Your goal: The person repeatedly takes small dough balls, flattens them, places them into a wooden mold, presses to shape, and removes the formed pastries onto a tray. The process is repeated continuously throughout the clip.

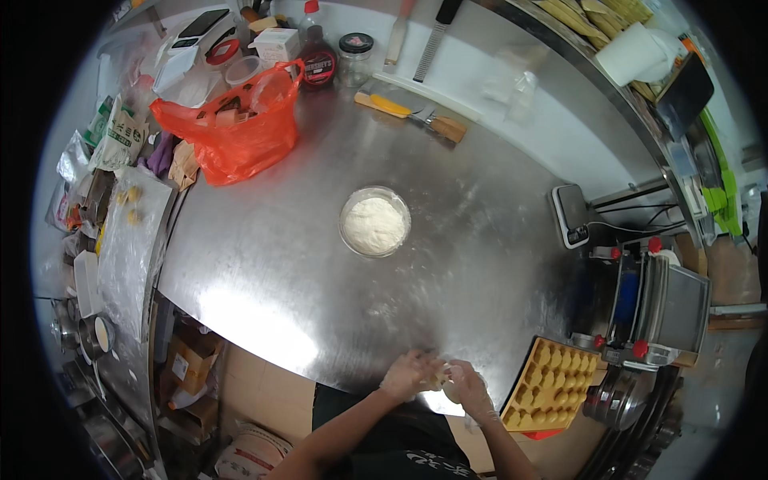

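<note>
My left hand (411,375) and my right hand (471,390), both in clear thin gloves, meet over the near edge of the steel table (288,270). Between their fingers is a small pale yellow piece, perhaps dough (441,379); both hands touch it, and the fingers partly hide it. Farther back, a round bowl of white powder (376,223), like flour, stands near the middle of the table. Right of my right hand lies a yellow tray of shaped dough pieces (552,384), at the table's near right corner.
An orange plastic bag (246,141) stands at the back left, beside jars and bottles. A brush (447,127) and a yellow-handled tool (390,106) lie by the back wall. A digital scale (570,216) and a red-knobbed machine (642,306) are at the right.
</note>
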`<state>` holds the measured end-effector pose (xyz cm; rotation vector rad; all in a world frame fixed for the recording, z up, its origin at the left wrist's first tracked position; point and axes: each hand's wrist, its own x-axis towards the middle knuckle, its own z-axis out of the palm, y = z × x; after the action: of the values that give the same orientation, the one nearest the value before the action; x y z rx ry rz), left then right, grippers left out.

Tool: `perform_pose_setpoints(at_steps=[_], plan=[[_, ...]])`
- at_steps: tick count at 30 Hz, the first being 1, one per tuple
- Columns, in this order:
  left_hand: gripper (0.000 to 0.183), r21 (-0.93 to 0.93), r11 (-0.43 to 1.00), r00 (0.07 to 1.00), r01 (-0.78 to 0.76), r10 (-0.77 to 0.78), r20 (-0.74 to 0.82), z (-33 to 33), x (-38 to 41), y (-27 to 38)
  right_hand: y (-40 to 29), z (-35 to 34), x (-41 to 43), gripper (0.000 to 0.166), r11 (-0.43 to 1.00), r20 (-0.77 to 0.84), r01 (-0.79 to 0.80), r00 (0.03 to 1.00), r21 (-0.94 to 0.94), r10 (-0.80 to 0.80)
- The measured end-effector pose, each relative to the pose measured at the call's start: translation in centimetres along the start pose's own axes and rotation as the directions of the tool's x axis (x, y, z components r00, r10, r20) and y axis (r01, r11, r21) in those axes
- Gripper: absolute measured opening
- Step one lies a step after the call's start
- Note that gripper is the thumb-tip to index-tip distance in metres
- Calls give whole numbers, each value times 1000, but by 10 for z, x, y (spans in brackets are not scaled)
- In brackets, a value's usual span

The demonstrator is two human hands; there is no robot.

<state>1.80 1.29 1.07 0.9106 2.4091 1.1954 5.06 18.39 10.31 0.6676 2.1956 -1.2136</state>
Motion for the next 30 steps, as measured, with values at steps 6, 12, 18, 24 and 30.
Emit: perform_pose_setpoints(at_steps=[6,12,18,24,30], plan=[[48,31,999,1000,10,-10,23,10,-4,-3,-9,-7,-4,58,993,208,102,972,51,-110],[52,40,998,993,55,-59,105,5,-2,3,-18,-5,-8,70,989,229,0,973,150,-35],[60,-428,813,919,395,-356,172,-15,-2,2,-9,-12,-5,63,975,283,-110,958,193,53],[57,-869,-362,703,336,-518,488,13,-9,-10,-30,-26,-40,36,854,131,-33,991,520,-41],[56,-747,-618,723,247,-396,567,-27,8,53,-46,-20,-80,22,804,-131,164,985,571,-108]])
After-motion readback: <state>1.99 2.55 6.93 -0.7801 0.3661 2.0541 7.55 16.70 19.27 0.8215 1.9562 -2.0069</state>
